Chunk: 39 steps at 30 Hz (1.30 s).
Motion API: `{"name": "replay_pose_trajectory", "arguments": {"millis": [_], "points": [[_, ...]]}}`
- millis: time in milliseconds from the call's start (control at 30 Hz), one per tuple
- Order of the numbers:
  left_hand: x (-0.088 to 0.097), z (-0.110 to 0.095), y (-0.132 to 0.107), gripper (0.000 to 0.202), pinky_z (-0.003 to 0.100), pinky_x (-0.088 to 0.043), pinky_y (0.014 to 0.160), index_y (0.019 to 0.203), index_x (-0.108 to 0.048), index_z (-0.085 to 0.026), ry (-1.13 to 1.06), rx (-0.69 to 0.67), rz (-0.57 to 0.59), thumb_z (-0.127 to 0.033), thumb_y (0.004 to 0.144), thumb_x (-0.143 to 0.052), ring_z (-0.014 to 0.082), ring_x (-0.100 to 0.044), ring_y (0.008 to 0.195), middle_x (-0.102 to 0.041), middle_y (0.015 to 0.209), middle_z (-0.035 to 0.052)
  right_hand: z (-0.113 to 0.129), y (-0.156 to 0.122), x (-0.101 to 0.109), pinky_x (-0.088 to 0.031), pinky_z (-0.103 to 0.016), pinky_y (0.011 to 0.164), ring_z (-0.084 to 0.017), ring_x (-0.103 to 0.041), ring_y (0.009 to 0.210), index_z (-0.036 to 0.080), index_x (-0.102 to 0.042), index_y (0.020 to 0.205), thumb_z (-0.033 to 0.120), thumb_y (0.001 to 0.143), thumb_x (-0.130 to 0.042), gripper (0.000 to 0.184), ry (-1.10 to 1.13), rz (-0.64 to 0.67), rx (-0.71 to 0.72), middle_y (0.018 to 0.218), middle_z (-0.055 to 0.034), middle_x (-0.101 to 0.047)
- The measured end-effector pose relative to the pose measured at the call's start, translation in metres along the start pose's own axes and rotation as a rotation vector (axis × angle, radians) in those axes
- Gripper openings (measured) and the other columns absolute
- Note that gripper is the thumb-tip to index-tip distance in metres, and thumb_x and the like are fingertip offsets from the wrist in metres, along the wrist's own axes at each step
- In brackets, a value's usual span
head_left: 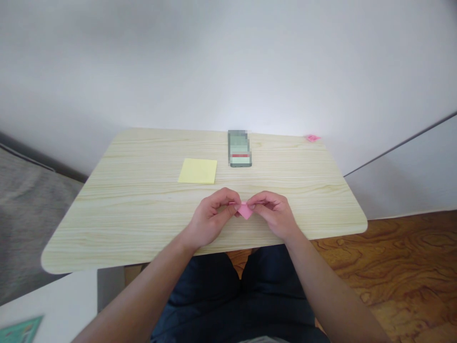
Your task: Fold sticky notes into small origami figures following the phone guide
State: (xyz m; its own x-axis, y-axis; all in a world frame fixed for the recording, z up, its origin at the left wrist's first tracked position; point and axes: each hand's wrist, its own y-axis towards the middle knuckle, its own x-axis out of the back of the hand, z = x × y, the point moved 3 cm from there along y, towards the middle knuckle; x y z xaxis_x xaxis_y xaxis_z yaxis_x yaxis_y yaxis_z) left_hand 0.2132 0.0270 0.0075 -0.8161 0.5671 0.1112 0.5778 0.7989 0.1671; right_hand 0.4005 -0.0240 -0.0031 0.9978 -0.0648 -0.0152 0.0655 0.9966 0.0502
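A small folded pink paper [244, 210] is pinched between both my hands just above the light wooden table [143, 214], near its front edge. My left hand [210, 216] grips the paper's left side with curled fingers. My right hand [273, 214] holds its right side, fingers closed on the top edge. The paper's lower corner points down toward the table.
A yellow sticky-note pad [198, 171] lies behind my left hand. A phone [239, 148] lies at the table's far edge by the white wall. A small pink folded piece [312, 138] sits at the far right corner. Wooden floor lies to the right, a white surface at lower left.
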Motion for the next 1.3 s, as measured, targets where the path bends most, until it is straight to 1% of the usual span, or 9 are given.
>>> {"name": "replay_pose_trajectory", "arguments": {"millis": [167,367,600,733,800,933,1000,1133,1300], "points": [[0.002,-0.002,0.0,0.013,0.03,-0.052,0.083,0.094,-0.073,-0.019,0.044,-0.033,-0.006,-0.027,0.097,-0.063,0.0172,-0.066,0.087,-0.072,0.091,0.0051,0.0,-0.001,0.001,-0.056,-0.035,0.08,-0.02,-0.072,0.085,0.026,-0.08,0.091,0.03,0.085,-0.078,0.008,-0.014,0.011,0.006,0.09,-0.0026,-0.079],[0.0,-0.003,0.0,0.014,0.03,-0.051,0.082,0.092,-0.071,-0.019,0.077,-0.033,-0.011,-0.027,0.097,-0.062,0.0176,-0.065,0.086,-0.071,0.089,0.0049,0.001,-0.002,-0.001,-0.055,-0.033,0.072,-0.019,-0.07,0.077,0.025,-0.075,0.091,0.038,0.085,-0.078,0.015,0.014,-0.037,-0.006,0.084,-0.0018,-0.077],[0.0,-0.002,-0.001,0.013,0.029,-0.048,0.082,0.095,-0.07,-0.019,0.115,-0.06,-0.002,-0.026,0.099,-0.059,0.0166,-0.063,0.087,-0.068,0.09,0.0042,-0.002,0.0,0.0,-0.049,-0.03,0.065,-0.016,-0.065,0.07,0.024,-0.071,0.09,0.034,0.08,-0.082,0.018,0.056,-0.091,-0.027,0.078,-0.0002,-0.073],[-0.001,-0.004,-0.002,0.009,0.03,-0.048,0.086,0.098,-0.069,-0.019,0.153,-0.073,0.02,-0.026,0.096,-0.064,0.0174,-0.061,0.091,-0.067,0.094,0.0045,-0.002,-0.001,0.001,-0.049,-0.03,0.064,-0.016,-0.065,0.069,0.024,-0.07,0.087,0.033,0.081,-0.082,0.016,0.031,-0.114,-0.007,0.076,-0.0001,-0.073],[-0.002,-0.005,-0.002,0.009,0.029,-0.048,0.085,0.097,-0.068,-0.019,0.182,-0.08,-0.001,-0.027,0.094,-0.067,0.0169,-0.061,0.09,-0.067,0.094,0.0039,-0.001,-0.002,-0.001,-0.05,-0.031,0.066,-0.017,-0.067,0.071,0.024,-0.07,0.087,0.032,0.081,-0.081,0.015,0.024,-0.115,0.011,0.078,-0.0006,-0.074],[-0.003,-0.003,-0.001,0.02,0.027,-0.048,0.077,0.105,-0.066,-0.021,0.204,-0.015,-0.089,-0.035,0.091,-0.072,0.0163,-0.062,0.087,-0.067,0.093,0.0026,0.0,-0.005,-0.005,-0.053,-0.033,0.073,-0.019,-0.071,0.077,0.023,-0.07,0.09,0.029,0.087,-0.077,0.01,0.017,-0.082,0.056,0.081,-0.0025,-0.075],[-0.003,0.0,0.0,0.023,0.026,-0.047,0.074,0.107,-0.065,-0.02,0.173,0.043,-0.1,-0.037,0.092,-0.07,0.0161,-0.063,0.084,-0.068,0.092,0.0024,-0.001,-0.005,-0.006,-0.054,-0.033,0.075,-0.019,-0.072,0.079,0.023,-0.07,0.091,0.028,0.088,-0.076,0.009,0.002,-0.081,0.071,0.082,-0.0031,-0.076],[-0.001,0.004,0.002,0.021,0.027,-0.045,0.071,0.094,-0.068,-0.018,0.16,0.085,-0.076,-0.039,0.095,-0.065,0.0152,-0.059,0.077,-0.065,0.082,0.0013,-0.005,-0.005,-0.004,-0.055,-0.031,0.073,-0.018,-0.072,0.078,0.022,-0.072,0.091,0.028,0.087,-0.077,0.009,-0.009,-0.099,0.101,0.084,-0.0032,-0.076],[0.0,0.006,0.002,0.021,0.027,-0.044,0.068,0.093,-0.068,-0.018,0.145,0.097,-0.077,-0.039,0.093,-0.067,0.0153,-0.058,0.074,-0.065,0.079,0.0012,-0.005,-0.005,-0.005,-0.056,-0.031,0.073,-0.018,-0.073,0.076,0.022,-0.072,0.092,0.028,0.088,-0.077,0.009,0.01,-0.093,0.104,0.083,-0.0028,-0.076]]}}
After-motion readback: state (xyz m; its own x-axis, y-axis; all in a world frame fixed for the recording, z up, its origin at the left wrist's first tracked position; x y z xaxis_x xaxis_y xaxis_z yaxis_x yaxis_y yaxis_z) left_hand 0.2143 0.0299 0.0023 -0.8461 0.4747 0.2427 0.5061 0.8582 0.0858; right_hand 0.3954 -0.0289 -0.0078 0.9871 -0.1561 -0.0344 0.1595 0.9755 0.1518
